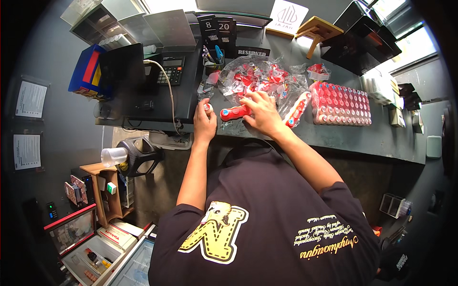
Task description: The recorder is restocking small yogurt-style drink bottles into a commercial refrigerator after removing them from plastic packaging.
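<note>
My left hand [204,125] is closed around a small bottle [208,108] with a pale cap, near the counter's front edge. To its right, my right hand [263,113] grips one end of a red shrink-wrapped row of small bottles [230,113], which lies on its side; my fingers hide that end. Another wrapped row of bottles [297,110] lies slanted just right of my right hand. Behind both hands spreads a heap of crumpled clear and red plastic wrap [263,77]. Farther right sits a large block of small red-and-cream bottles [341,104], packed in rows.
A calculator [171,69], a pen holder [214,64] and a black sign [252,52] stand toward the back left. A white cable [170,85] hangs over the counter [386,144]. At the back right are a wooden stand [318,28] and a black monitor-like device [361,37].
</note>
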`<state>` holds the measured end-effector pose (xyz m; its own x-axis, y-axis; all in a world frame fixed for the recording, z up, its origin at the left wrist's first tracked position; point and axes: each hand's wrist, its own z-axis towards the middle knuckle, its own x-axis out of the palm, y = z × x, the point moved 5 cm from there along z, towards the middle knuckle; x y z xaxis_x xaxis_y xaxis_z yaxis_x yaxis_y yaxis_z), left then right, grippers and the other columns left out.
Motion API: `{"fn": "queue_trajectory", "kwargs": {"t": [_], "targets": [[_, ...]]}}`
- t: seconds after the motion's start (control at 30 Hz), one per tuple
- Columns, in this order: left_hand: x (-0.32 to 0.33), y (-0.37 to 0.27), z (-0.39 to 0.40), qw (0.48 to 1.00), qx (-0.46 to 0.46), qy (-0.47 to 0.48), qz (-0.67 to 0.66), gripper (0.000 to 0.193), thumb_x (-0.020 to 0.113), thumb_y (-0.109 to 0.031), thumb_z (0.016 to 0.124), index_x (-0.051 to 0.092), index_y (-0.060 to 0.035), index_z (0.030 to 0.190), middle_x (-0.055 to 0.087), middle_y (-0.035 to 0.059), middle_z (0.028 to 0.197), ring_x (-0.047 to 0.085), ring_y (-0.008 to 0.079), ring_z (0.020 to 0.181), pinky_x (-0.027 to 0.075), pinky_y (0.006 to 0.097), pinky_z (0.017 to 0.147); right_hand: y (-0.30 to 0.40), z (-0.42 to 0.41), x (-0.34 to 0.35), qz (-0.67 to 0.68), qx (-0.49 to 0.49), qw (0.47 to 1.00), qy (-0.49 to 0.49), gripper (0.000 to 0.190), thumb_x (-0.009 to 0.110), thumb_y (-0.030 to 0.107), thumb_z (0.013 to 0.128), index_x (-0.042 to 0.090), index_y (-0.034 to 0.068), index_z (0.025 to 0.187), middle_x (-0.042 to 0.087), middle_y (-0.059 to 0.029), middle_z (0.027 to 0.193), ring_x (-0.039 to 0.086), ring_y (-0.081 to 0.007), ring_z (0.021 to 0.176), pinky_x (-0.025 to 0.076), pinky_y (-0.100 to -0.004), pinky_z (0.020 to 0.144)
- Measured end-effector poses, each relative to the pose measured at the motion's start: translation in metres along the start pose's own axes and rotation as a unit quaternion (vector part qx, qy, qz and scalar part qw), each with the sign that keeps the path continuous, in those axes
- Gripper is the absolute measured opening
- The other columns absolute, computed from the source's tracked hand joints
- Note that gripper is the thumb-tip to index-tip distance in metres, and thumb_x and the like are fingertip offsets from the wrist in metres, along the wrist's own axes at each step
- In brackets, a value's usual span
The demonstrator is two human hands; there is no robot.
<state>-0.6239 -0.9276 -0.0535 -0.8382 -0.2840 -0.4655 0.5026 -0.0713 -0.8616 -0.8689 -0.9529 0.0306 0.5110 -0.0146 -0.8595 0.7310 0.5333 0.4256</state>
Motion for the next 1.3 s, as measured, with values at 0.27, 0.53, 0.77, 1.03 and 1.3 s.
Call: {"fn": "queue_trajectory", "kwargs": {"t": [0.27, 0.53, 0.77, 1.03, 1.3], "targets": [[-0.011, -0.066, -0.032, 0.965, 0.216, -0.098, 0.112, 0.058, 0.059, 0.002, 0.093, 0.06, 0.0012, 0.151, 0.062, 0.0241, 0.154, 0.054, 0.0454, 0.152, 0.04, 0.0583, 0.131, -0.017, 0.007, 0.036, -0.085, -0.036, 0.987, 0.134, 0.045, 0.089, 0.029, 0.087, 0.077, 0.016, 0.129, 0.074, -0.003, 0.127, 0.061, -0.0295, 0.133, 0.045, -0.0506, 0.112], [0.024, -0.087, -0.012, 0.971, 0.203, 0.087, 0.095, 0.05, 0.086, -0.024, 0.099, 0.069, -0.0028, 0.141, 0.076, 0.0169, 0.129, 0.073, 0.038, 0.124, 0.058, 0.0494, 0.107, -0.013, 0.016, 0.005, -0.021, -0.143, 0.985, 0.095, 0.037, 0.081, 0.032, 0.098, 0.073, 0.014, 0.129, 0.077, -0.0051, 0.125, 0.067, -0.0286, 0.126, 0.046, -0.0493, 0.107], [0.022, -0.097, -0.006, 0.965, 0.244, 0.053, -0.081, 0.04, 0.084, -0.028, 0.103, 0.07, -0.0012, 0.129, 0.076, 0.017, 0.117, 0.076, 0.0369, 0.104, 0.06, 0.0455, 0.091, 0.004, 0.012, -0.026, 0.239, -0.108, 0.964, 0.039, 0.034, 0.071, 0.019, 0.108, 0.061, 0.005, 0.138, 0.069, -0.0179, 0.121, 0.068, -0.0406, 0.118, 0.054, -0.0478, 0.103], [0.029, -0.091, -0.014, 0.974, 0.201, 0.006, -0.108, 0.038, 0.084, -0.028, 0.103, 0.071, -0.0008, 0.127, 0.077, 0.0173, 0.115, 0.076, 0.0375, 0.104, 0.06, 0.0457, 0.091, -0.068, 0.026, 0.004, 0.618, 0.158, 0.736, -0.228, 0.021, 0.05, 0.023, 0.124, 0.053, 0.007, 0.137, 0.06, -0.002, 0.094, 0.056, -0.0089, 0.072, 0.052, -0.0268, 0.065], [0.043, -0.067, -0.01, 0.98, 0.152, 0.063, 0.114, 0.041, 0.086, -0.018, 0.098, 0.072, -0.0016, 0.133, 0.073, 0.0164, 0.122, 0.071, 0.0396, 0.114, 0.057, 0.0495, 0.099, -0.125, 0.018, 0.038, 0.673, 0.291, 0.665, -0.142, 0.029, 0.053, 0.03, 0.123, 0.056, 0.008, 0.142, 0.066, -0.0022, 0.097, 0.068, -0.0138, 0.083, 0.062, -0.0336, 0.077]]}}
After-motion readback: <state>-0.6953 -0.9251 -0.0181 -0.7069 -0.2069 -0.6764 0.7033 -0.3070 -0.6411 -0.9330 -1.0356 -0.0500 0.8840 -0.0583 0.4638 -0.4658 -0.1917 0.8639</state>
